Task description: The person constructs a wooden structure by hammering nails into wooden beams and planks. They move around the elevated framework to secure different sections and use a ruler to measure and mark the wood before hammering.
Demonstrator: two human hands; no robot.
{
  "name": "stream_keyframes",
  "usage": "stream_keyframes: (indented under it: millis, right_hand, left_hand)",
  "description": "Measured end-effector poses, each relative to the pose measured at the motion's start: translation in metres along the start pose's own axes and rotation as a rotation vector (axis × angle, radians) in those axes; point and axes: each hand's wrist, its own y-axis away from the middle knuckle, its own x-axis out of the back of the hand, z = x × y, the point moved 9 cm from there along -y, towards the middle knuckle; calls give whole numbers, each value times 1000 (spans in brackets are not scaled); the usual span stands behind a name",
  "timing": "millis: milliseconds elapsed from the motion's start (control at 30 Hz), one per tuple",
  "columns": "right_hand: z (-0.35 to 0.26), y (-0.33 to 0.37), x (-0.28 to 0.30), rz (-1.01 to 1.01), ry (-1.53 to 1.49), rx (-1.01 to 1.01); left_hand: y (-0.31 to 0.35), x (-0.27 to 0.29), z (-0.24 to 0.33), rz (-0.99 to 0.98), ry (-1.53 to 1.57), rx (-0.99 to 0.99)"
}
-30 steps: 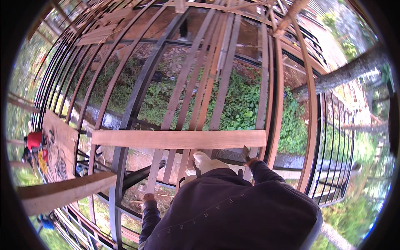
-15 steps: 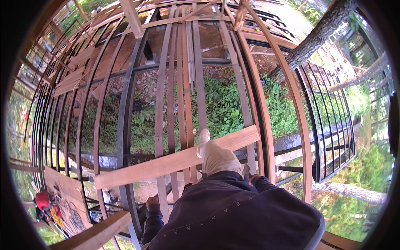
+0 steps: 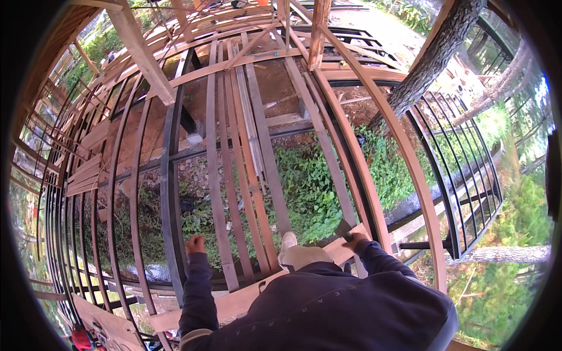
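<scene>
My left hand (image 3: pixel 196 244) is raised over the joists at the left, its fingers curled, with nothing showing in them. In my right hand (image 3: pixel 356 238) is a tool with a dark, flat, blade-like head (image 3: pixel 344 228); its handle is mostly hidden by the hand. That hand is close to the right end of a wide wooden plank (image 3: pixel 231 301), which lies crosswise over the joists. My body covers the plank's middle. A light-coloured shoe (image 3: pixel 288 240) of mine rests by a long wooden joist (image 3: pixel 270 175).
Between the joists are open gaps above green plants (image 3: pixel 310 187) and soil. A black steel beam (image 3: pixel 171 216) runs along the left. A tree trunk (image 3: pixel 436 61) leans at the right, near a black metal frame (image 3: pixel 462 175). A wooden post (image 3: pixel 140 50) slants down at the upper left.
My left hand has risen and moved forward, away from the plank's near side. My right hand has come up with the tool, over the plank's right end. The view has tilted further ahead.
</scene>
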Motion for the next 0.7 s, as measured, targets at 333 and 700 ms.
stream_keyframes:
  millis: [333,700]
  right_hand:
    - [-305,16,189,346,-651,886]
    - [-448,-138,294,432,-491,1107]
  left_hand:
    - [30,-284,251,-822,1133,809]
    - [-187,-383,320,-679,1102,524]
